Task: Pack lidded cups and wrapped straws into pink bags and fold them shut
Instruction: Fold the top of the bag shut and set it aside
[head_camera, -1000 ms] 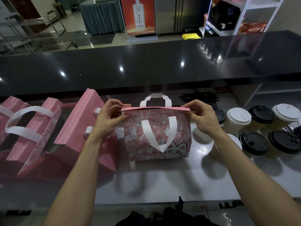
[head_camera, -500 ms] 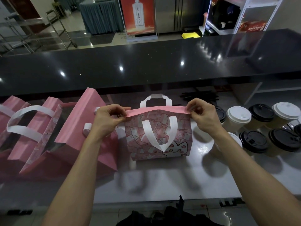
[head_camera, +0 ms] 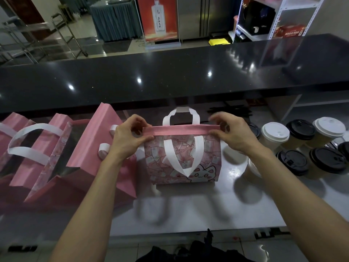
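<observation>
- Behind a glossy black service counter (head_camera: 170,80), on the pale grey worktop (head_camera: 188,205) below it, a pink bag (head_camera: 183,159) printed with a cartoon cat stands upright at centre, its top edge turned over into a flat pink band (head_camera: 181,129).
- My left hand (head_camera: 128,138) pinches the left end of that band between thumb and fingers; my right hand (head_camera: 232,135) grips the right end, fingers curled over the top.
- One white handle (head_camera: 181,114) rises behind the fold, the other hangs down the bag's front. What is inside is hidden from me.
- Just left of the bag, more pink bags (head_camera: 56,157) stand in a row, some open-mouthed, the nearest one touching my left wrist.
- To the right, lidded cups (head_camera: 302,144) with white and black lids cluster near my right forearm; a dark bundle, perhaps straws (head_camera: 229,112), lies behind the bag.
- Risk, as I judge it: uneven pressure between the two hands could skew the crease, so the fold springs open.
- Pressing down too hard might crush a lid beneath, if a cup is inside.
- My right forearm passes close over a white-lidded cup (head_camera: 253,169); a careless pull back could tip it.
</observation>
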Tool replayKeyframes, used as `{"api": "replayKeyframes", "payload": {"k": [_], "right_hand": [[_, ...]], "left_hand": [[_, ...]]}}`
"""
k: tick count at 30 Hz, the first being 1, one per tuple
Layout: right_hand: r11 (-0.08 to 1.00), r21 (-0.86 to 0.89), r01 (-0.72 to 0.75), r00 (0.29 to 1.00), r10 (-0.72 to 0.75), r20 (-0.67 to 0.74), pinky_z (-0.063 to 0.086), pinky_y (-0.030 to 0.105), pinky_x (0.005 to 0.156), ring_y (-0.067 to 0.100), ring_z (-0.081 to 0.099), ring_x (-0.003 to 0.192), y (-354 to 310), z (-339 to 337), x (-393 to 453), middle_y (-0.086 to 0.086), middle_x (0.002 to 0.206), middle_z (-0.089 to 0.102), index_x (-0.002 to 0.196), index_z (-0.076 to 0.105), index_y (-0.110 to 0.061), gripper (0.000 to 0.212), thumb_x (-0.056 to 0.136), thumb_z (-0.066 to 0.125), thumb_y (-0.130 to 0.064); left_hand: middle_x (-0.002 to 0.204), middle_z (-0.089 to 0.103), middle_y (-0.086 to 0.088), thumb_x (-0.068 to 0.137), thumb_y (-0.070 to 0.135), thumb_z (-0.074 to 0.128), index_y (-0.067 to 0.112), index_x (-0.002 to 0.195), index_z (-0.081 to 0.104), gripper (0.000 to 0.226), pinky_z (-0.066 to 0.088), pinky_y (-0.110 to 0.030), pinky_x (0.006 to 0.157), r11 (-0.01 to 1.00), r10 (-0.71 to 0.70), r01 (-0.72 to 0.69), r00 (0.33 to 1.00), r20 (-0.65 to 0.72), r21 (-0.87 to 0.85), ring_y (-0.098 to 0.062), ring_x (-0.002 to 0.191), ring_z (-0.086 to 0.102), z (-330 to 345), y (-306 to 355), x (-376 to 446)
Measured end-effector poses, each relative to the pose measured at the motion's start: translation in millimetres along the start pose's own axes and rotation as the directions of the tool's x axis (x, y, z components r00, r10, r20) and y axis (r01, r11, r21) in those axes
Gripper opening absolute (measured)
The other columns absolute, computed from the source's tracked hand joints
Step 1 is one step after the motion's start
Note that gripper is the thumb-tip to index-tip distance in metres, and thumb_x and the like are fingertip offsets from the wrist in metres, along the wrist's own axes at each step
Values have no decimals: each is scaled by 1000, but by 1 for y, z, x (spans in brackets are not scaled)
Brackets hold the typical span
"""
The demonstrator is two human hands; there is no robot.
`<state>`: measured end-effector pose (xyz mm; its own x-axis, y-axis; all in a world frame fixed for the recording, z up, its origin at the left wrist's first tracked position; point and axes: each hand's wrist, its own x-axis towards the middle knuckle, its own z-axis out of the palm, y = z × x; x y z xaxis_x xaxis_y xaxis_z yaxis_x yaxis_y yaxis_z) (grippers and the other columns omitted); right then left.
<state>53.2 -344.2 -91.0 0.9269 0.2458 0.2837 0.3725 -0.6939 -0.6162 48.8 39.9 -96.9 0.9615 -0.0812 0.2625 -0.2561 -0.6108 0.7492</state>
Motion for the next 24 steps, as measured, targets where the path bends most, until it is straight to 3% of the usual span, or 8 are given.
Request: {"api": "replayKeyframes", "payload": {"k": [3, 7, 12, 15, 19, 21, 24], "right_hand": [[979, -170, 112, 993, -107, 40, 55, 39, 87, 10, 56, 94, 2, 1, 3, -15, 99, 60, 106, 75, -19, 8, 99, 78, -22], [954, -236, 187, 982, -188, 19, 53, 43, 88, 17, 56, 95, 4, 0, 2, -11, 96, 62, 102, 77, -12, 5, 101, 73, -15], [917, -326, 230, 972, -230, 41, 51, 50, 89, 23, 59, 97, 2, -1, 1, 0, 101, 68, 104, 75, -10, 10, 104, 68, -17], [897, -367, 244, 970, -230, 82, 50, 45, 96, 17, 57, 103, -7, -5, 5, -7, 105, 65, 105, 73, -20, 17, 102, 68, -37], [914, -305, 267, 961, -229, 154, 47, 32, 94, 13, 57, 105, -39, -4, 28, -12, 110, 65, 115, 77, -26, 47, 89, 78, -64], [892, -334, 305, 938, -220, 270, 49, 32, 90, 12, 58, 101, -55, 6, 39, -14, 104, 65, 108, 77, -28, 43, 84, 83, -63], [882, -338, 327, 913, -203, 354, 55, 40, 89, 18, 63, 100, -65, 16, 44, -12, 96, 64, 99, 79, -23, 17, 92, 80, -38]], "left_hand": [[98, 78, 18, 74, 21, 101, 35, 107, 75, 44, 57, -23, 83, 999, -6, 4, 999, 35, 45, -3, 92, 70, 2, 1, 3], [83, 78, 7, 80, 10, 95, 30, 92, 84, 26, 58, -43, 80, 998, -30, 27, 998, 48, 54, -20, 82, 68, 7, 2, 5], [80, 73, 9, 79, 12, 96, 40, 86, 81, 32, 50, -31, 72, 998, -26, 24, 999, 24, 61, -8, 76, 58, 6, 0, 7], [86, 70, 13, 81, 19, 96, 39, 87, 78, 27, 44, -25, 75, 989, 8, -15, 999, 45, 148, -7, 82, 56, 5, 1, 9], [90, 70, 14, 83, 25, 93, 40, 92, 76, 24, 42, -19, 77, 976, 37, -52, 997, 71, 214, -6, 88, 58, 11, 8, 11], [90, 69, 13, 84, 24, 92, 41, 91, 75, 25, 41, -19, 77, 972, 26, -45, 996, 86, 230, -4, 88, 57, 11, 9, 12], [89, 68, 10, 86, 22, 92, 42, 88, 74, 26, 42, -24, 77, 969, 0, -22, 996, 90, 246, -4, 87, 57, 9, 11, 12]]}}
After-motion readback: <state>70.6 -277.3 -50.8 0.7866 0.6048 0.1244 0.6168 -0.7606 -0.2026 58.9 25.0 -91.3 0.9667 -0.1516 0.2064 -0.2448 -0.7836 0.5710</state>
